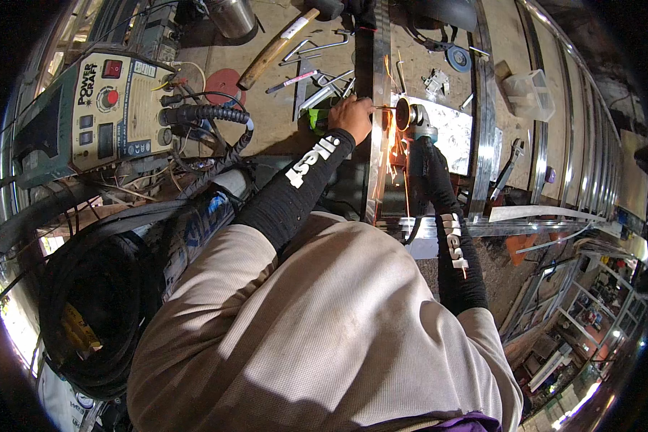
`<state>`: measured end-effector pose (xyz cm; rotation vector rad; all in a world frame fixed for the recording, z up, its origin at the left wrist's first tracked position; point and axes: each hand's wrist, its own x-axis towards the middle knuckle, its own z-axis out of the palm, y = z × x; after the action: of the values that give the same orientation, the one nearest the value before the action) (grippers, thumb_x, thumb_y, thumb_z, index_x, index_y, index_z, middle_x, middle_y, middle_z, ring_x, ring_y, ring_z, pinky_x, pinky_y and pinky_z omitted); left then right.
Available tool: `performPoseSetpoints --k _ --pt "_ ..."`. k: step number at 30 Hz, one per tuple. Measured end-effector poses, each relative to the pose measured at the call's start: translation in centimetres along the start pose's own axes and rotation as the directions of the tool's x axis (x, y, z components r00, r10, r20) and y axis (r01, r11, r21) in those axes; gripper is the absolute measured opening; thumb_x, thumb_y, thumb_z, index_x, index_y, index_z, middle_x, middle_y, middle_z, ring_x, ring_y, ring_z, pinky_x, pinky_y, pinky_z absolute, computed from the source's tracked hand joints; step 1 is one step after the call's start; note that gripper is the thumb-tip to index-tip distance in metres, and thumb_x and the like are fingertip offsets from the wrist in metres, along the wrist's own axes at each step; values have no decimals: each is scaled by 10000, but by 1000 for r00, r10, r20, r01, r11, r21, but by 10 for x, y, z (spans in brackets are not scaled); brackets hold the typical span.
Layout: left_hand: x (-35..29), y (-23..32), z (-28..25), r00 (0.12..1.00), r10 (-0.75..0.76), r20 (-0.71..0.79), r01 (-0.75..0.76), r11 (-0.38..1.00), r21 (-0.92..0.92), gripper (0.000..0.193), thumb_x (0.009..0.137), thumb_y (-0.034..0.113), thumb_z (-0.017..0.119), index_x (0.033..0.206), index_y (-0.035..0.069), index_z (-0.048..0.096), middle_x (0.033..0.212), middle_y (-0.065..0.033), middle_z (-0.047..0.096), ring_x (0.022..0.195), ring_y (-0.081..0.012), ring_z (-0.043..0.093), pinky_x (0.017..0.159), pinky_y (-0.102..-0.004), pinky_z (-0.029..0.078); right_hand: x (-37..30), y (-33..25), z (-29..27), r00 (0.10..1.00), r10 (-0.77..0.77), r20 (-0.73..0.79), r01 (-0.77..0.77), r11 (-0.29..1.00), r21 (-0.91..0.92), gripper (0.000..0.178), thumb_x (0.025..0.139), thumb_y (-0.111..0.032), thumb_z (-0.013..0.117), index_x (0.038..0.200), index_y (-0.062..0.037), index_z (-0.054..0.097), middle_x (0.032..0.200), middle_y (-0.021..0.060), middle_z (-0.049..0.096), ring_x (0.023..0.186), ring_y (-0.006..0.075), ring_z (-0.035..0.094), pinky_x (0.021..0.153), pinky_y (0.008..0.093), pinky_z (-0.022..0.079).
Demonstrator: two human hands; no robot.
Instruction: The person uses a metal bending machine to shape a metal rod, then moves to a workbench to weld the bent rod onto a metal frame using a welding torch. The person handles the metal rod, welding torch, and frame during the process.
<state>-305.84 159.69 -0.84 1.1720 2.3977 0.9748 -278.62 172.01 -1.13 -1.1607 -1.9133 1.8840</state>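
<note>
My left hand [351,119] is closed, pinching a thin metal rod [384,108] whose far end meets a spinning disc. That disc belongs to an angle grinder [423,129] with a teal body. My right hand [429,157], mostly in shadow beneath the black sleeve, grips the grinder. Orange sparks [393,147] spray from the contact, upward and down toward me. A long metal bar [378,165] runs just right of my left hand. Beside that hand lie a bright green object [315,121] and several bent metal rods [331,88].
A welding machine [108,108] with thick cables stands at left. Farther off lie a wooden-handled hammer [277,50], a red disc [225,85] and a grey disc [458,58]. At right are a clear plastic container [529,96], an adjustable wrench [508,169] and metal rails [486,108].
</note>
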Motion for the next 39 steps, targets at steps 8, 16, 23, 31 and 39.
performPoseSetpoints --k 8,16,23,31,39 --pt "1 3 -4 1000 -12 26 12 1000 1 129 911 249 651 936 129 694 975 -163 680 971 -393 665 801 -513 529 -6 6 7 924 -369 99 364 771 -523 579 896 -38 693 1428 17 472 1226 225 608 1072 390 611 917 435 522" --pt "1 1 -3 1000 14 24 -13 999 -32 133 941 250 635 943 134 700 979 -158 663 963 -394 646 779 -547 494 -11 5 10 996 -79 42 89 936 -340 589 894 -92 672 1441 -2 472 1329 238 596 1251 421 545 1077 466 421" --pt "1 5 -8 999 -7 46 7 1000 0 111 925 237 637 935 145 700 961 -146 666 962 -390 652 780 -546 499 -14 0 11 954 -295 44 278 825 -492 475 921 -133 637 1359 12 527 1257 220 630 1161 395 600 1023 463 465" --pt "2 -1 0 999 -4 38 4 1000 -8 119 899 237 669 931 125 696 956 -152 677 958 -379 664 806 -507 522 -29 -14 23 955 -295 15 261 820 -510 393 1016 -140 530 1386 -11 542 1295 226 610 1195 393 587 1040 445 468" --pt "0 -2 3 999 28 -17 -28 999 -35 74 897 199 647 897 150 702 886 -130 664 907 -358 662 761 -491 517 -11 2 20 991 84 -100 -90 994 -58 365 1034 -210 562 1339 -10 573 1257 208 606 1073 359 626 961 407 509"
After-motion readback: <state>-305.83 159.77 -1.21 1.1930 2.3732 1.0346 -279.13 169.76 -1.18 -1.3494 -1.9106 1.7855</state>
